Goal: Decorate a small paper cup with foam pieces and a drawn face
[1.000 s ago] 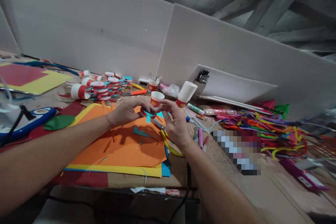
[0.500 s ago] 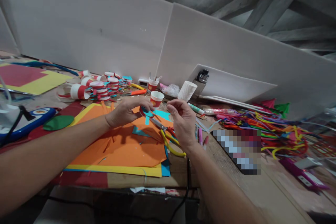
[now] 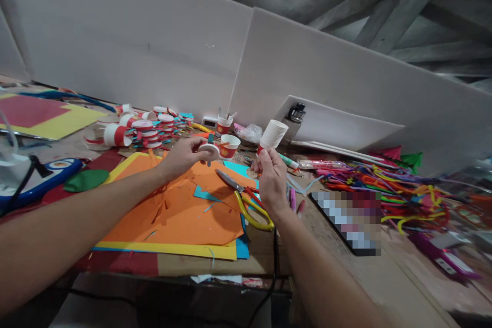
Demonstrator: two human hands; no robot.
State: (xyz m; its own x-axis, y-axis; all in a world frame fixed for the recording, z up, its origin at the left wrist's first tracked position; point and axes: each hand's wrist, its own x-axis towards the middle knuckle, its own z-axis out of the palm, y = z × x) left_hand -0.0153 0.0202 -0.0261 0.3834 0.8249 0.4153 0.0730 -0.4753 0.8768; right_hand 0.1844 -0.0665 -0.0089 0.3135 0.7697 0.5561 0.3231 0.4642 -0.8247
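Note:
My left hand (image 3: 189, 156) is closed on a cut paper-cup piece (image 3: 209, 151), a short round with a white disc face, a red rim and teal strips at top and bottom. It is held above the orange paper (image 3: 184, 210). My right hand (image 3: 270, 177) is closed, thumb against fingers, in front of the stack of white paper cups (image 3: 273, 133); what it pinches, if anything, I cannot make out. Scissors (image 3: 249, 202) with yellow and red handles lie between the hands, blades apart. A red and white paper cup (image 3: 229, 146) stands upright behind my left hand.
Several red and white cup pieces (image 3: 144, 130) are piled at the left back. A blurred-out dark flat object (image 3: 346, 223) lies right of my right hand, with colourful pipe cleaners (image 3: 384, 184) behind. A green disc (image 3: 86, 180) lies left. White boards (image 3: 154, 36) stand behind.
My left hand has turned the cup piece so its white disc face shows, and lifted it off the scissor blades. My right hand's fingers have shifted slightly to the right.

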